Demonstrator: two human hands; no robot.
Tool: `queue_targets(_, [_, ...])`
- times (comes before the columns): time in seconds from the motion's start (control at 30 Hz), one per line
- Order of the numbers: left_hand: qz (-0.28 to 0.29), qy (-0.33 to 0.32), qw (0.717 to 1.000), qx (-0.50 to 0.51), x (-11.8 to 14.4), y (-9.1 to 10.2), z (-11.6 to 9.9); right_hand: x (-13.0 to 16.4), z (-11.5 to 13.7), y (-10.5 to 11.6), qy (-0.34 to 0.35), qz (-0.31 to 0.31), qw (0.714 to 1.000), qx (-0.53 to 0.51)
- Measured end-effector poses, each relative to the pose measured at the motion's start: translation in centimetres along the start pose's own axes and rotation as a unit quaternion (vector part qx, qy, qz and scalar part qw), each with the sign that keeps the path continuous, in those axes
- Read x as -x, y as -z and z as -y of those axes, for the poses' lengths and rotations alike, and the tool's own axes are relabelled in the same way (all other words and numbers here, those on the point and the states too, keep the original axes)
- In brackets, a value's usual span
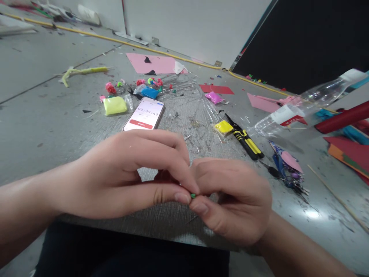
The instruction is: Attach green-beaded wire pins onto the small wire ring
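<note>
As L hand (121,165), R hand (239,188) pinch grn bit (193,196), phone (147,111): 00:39:42.

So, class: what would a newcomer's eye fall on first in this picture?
Probably the left hand and right hand, front and centre, meeting around a tiny green piece. Just beyond the left hand lies a lit phone reading 00:39:42, with a pale yellow packet at its left. Farther right, a clear plastic bottle catches the eye past a black-and-yellow tool.

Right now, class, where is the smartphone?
In the head view, the smartphone lies screen-up left of centre, just beyond the left hand and right of the pale yellow packet.
</note>
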State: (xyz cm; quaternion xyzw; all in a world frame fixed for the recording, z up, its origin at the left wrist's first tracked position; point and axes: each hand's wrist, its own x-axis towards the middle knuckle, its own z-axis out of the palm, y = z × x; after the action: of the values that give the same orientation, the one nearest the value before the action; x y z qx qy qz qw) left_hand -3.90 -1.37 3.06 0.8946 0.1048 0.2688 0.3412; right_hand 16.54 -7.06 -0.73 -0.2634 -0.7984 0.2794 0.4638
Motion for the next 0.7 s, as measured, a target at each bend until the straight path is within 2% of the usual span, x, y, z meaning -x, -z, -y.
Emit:
queue_targets(0.2, [0.021,0.016,0.999,0.022,-0.1,0.1,-0.1,-0.1,-0.1,0.1,0.009,0.013,1.000,-0.006])
queue_targets(0.6, [0.016,0.019,0.999,0.033,0.0,0.0,0.2,-0.4,-0.6,0.6,0.009,0.038,0.999,0.015])
queue_targets(0.7, [0.010,0.017,1.000,0.018,0.0,0.1,0.6,-0.4,-1.2,0.7,0.007,0.023,1.000,-0.006])
